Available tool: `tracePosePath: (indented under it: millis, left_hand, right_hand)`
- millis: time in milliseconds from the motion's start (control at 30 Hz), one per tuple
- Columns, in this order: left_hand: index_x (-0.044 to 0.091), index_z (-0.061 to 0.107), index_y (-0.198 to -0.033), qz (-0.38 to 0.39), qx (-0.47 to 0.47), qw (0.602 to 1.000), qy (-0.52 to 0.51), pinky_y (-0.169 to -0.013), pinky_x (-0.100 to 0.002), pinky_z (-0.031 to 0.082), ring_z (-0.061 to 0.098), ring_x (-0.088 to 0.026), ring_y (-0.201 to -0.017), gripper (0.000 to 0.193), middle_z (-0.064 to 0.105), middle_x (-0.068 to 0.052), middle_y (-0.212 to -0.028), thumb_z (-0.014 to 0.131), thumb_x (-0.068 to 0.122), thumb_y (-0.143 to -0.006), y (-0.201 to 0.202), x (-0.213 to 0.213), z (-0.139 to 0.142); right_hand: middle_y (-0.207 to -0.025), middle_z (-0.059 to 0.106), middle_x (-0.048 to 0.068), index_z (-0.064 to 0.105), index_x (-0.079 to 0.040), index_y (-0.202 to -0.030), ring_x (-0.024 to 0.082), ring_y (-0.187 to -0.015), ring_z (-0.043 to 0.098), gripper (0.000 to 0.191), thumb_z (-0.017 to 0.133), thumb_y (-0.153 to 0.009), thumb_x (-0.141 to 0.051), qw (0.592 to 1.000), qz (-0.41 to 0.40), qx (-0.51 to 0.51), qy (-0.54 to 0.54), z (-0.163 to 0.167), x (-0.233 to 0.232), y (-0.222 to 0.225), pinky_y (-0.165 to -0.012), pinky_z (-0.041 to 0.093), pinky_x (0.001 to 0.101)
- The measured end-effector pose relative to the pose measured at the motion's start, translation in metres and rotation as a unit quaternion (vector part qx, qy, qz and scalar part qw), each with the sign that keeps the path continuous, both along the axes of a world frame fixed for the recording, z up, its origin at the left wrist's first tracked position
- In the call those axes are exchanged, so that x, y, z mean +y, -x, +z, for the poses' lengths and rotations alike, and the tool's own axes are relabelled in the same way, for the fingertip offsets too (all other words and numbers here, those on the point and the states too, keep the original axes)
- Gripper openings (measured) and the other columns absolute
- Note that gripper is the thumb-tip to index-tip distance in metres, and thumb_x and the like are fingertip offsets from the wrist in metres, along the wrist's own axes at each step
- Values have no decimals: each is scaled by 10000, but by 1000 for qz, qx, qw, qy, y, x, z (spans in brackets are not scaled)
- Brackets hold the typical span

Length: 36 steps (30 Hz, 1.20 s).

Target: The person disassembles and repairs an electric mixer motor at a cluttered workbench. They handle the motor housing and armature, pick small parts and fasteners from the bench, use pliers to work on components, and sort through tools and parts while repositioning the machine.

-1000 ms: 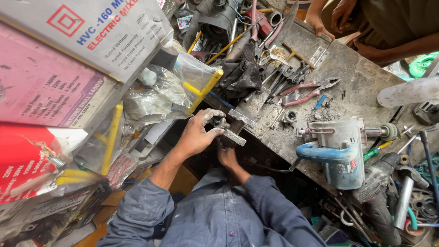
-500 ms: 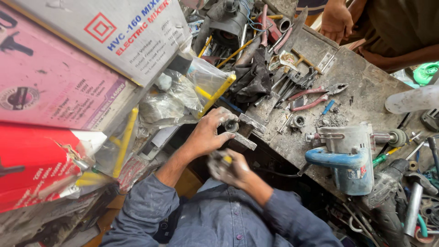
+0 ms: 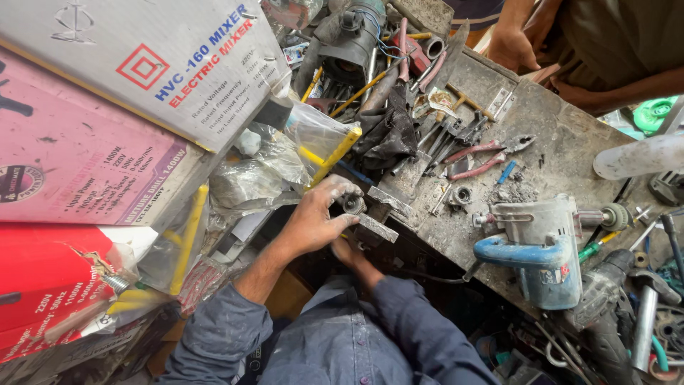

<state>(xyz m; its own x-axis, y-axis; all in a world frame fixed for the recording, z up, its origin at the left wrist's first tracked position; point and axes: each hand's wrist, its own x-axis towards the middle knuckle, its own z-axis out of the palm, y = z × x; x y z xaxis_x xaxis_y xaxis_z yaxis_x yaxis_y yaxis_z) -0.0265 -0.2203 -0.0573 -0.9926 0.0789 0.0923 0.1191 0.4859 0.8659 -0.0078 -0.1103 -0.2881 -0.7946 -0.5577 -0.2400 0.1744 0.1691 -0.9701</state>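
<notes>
My left hand (image 3: 317,221) grips a small round metal part (image 3: 351,204) with its fingertips, right at the near edge of the grimy workbench (image 3: 563,135). The part sits against two flat steel jaws (image 3: 388,201) of a small vise fixed at that edge. My right hand (image 3: 348,251) is tucked below the left hand and under the lower jaw. Most of it is hidden, so what it holds cannot be seen. Both arms wear blue-grey sleeves.
A blue power tool (image 3: 541,257) lies on the bench to the right, with red-handled pliers (image 3: 484,157) and a black cloth (image 3: 388,132) behind the vise. Stacked cardboard boxes (image 3: 142,78) and plastic bags (image 3: 263,171) crowd the left. Another person's hand (image 3: 509,46) rests at the far edge.
My right hand, which held a dark round piece lower down half a second ago, has risen under the left hand. The left hand stays at the vise.
</notes>
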Motion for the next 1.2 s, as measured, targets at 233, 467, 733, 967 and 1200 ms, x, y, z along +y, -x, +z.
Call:
tracePosePath:
  millis: [233,467,733,967,1200]
  left_hand:
    - [38,671,-1108,-51,19,996,65,-975,-391,516,661,-318,-1107,400,677,-120,-1119,799,98,-734,13,-10,5]
    - [-7,643,-1082,-95,38,990,100,-914,-456,493,583,-378,-1053,422,621,-153,-1074,818,94,-711,28,7,-16]
    - [-30,622,-1105,-118,60,979,157,-910,-472,493,569,-387,-1063,428,588,-151,-1078,772,-11,-704,38,17,-35]
    - [-24,663,-1082,-167,46,967,185,-922,-433,518,598,-345,-1072,444,611,-127,-1084,784,-41,-655,46,21,-37]
    - [-36,663,-1058,-220,43,944,240,-924,-445,512,588,-370,-1073,477,603,-154,-1098,821,-16,-609,61,23,-35]
  right_hand:
    - [-1265,563,36,401,-127,-1452,185,-1136,556,639,423,-1002,-580,832,-32,-438,339,80,-31,-12,-859,486,365]
    - [-953,678,135,652,10,-1151,259,-802,660,510,504,-934,-428,782,284,-467,300,69,135,9,-724,516,358]
    - [-1173,686,168,652,-59,-1290,284,-1070,634,466,600,-1011,-428,922,147,58,-353,-34,104,24,-907,502,404]
    - [-1280,574,76,504,-91,-1382,196,-1157,550,475,490,-1080,-456,968,-32,-161,188,0,-27,-1,-951,462,371]
    - [-1058,624,73,574,-48,-1271,187,-846,603,546,453,-1116,-557,785,45,-461,411,71,4,-13,-683,481,330]
